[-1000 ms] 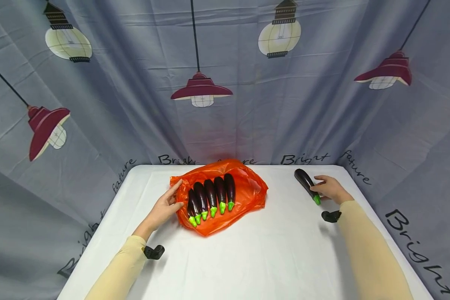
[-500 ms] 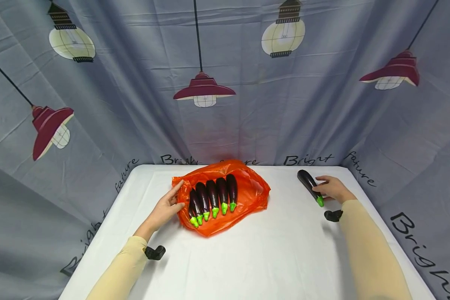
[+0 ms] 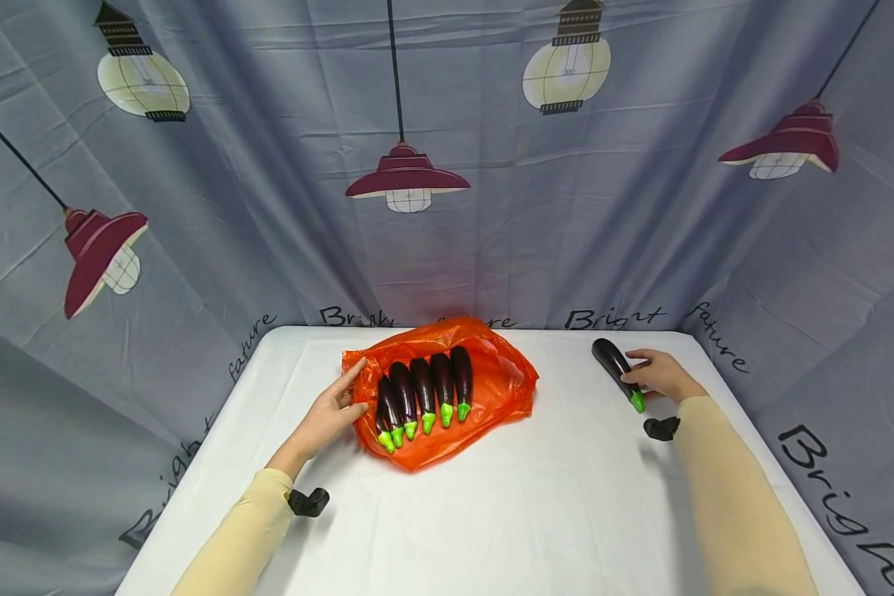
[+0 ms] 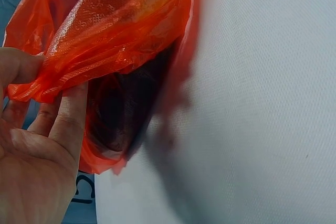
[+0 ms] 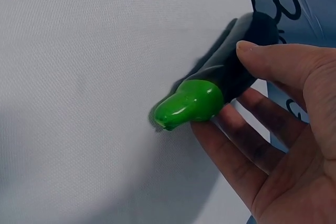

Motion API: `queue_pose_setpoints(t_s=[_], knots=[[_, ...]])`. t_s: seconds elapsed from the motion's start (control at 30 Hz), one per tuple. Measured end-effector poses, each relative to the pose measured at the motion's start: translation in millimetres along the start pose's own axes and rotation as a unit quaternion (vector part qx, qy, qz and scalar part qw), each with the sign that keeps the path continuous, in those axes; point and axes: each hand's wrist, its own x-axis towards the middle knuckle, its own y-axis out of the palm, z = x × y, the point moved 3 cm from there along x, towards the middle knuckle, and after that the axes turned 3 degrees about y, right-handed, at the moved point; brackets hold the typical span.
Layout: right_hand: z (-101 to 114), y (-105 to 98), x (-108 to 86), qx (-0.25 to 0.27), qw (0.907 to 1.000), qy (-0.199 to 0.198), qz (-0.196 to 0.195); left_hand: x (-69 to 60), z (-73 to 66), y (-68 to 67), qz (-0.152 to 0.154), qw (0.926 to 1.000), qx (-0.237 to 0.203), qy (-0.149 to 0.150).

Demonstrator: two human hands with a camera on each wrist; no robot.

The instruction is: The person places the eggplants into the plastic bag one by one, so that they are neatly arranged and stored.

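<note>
My left hand [image 3: 328, 422] pinches the left edge of an orange plastic bag [image 3: 502, 377], thumb on one side and fingers on the other. In the left wrist view the gathered bag film [image 4: 121, 30] rises from the hand [image 4: 42, 140], and one dark rounded shape shows beneath it. Several dark purple eggplants [image 3: 422, 385] with green stem caps lie side by side on the bag. Off to the right, my right hand [image 3: 661, 377] holds a single eggplant [image 3: 609, 358] near its stem end. Its bright green cap [image 5: 191, 103] points toward me; the fingers [image 5: 236, 161] lie along its side.
A white cloth [image 3: 492, 521] covers the table. A grey curtain [image 3: 484, 232] printed with lamps and lettering surrounds its back and sides. A small black device [image 3: 309, 502] sits on the left wrist, another device [image 3: 661, 428] on the right.
The head view has shifted slightly, so everything appears a little further right. Both hands, the bag and the eggplants keep their places relative to one another.
</note>
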Motion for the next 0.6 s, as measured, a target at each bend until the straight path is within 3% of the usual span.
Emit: queue_pose_setpoints(t_s=[0.6], knots=[[-0.6, 1.7, 8.5, -0.017, 0.9998, 0.006, 0.003, 1.0, 1.4, -0.3, -0.003, 1.0000, 0.007, -0.006]])
